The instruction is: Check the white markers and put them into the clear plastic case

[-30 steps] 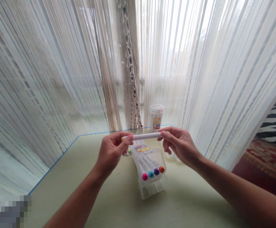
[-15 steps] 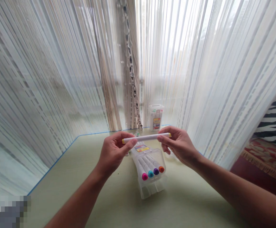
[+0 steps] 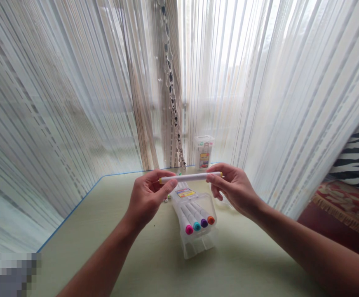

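A white marker (image 3: 191, 177) with yellow ends is held level between my two hands. My left hand (image 3: 148, 198) pinches its left end between thumb and fingers. At the other end, my right hand (image 3: 230, 187) grips it the same way. Below the marker, a clear plastic case (image 3: 183, 239) lies on the table with its label facing up. Several white markers stick out toward me from it, with pink (image 3: 189, 229), turquoise (image 3: 196, 226), purple (image 3: 204, 222) and orange (image 3: 210, 220) ends.
The pale green table (image 3: 105, 214) has a blue edge. At its back stands an upright clear marker box (image 3: 204, 152) with a label. Striped string curtains (image 3: 89, 103) and a beaded strand (image 3: 171, 82) hang behind. A zebra-striped cloth (image 3: 358, 156) is at right.
Both hands keep their hold on the marker, almost unmoved. The view has shifted very slightly.
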### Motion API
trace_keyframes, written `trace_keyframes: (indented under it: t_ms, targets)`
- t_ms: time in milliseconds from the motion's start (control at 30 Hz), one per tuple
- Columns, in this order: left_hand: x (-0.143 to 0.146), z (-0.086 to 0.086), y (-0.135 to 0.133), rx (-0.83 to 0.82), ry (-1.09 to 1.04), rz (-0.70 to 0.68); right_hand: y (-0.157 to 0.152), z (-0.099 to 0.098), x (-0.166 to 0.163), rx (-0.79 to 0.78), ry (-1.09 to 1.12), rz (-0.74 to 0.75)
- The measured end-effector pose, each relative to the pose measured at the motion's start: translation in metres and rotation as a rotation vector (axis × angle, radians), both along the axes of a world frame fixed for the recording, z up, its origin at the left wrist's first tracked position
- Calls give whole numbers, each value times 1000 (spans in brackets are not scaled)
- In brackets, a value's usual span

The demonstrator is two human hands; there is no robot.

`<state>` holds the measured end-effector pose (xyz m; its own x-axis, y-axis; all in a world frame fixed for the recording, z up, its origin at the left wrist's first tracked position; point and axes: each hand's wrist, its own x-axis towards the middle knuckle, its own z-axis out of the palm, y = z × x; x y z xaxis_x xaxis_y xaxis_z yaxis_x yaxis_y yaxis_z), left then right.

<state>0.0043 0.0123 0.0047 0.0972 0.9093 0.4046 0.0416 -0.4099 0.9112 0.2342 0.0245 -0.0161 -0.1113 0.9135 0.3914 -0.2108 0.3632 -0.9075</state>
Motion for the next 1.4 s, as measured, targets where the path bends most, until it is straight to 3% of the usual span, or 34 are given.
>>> trace_keyframes:
  t_ms: [533,867,1100,1400]
  targets:
    - [6,-13,0,67,75,-70,-3,0,-3,118,-176,-205]
    - [0,-2,3,-5,-45,5,-4,2,-3,89,-63,-80]
    - [0,-7,7,-11,-114,-35,-1,0,-1,57,35,-20]
    - [1,-4,4,-18,-24,-56,0,-3,-1,34,23,-1]
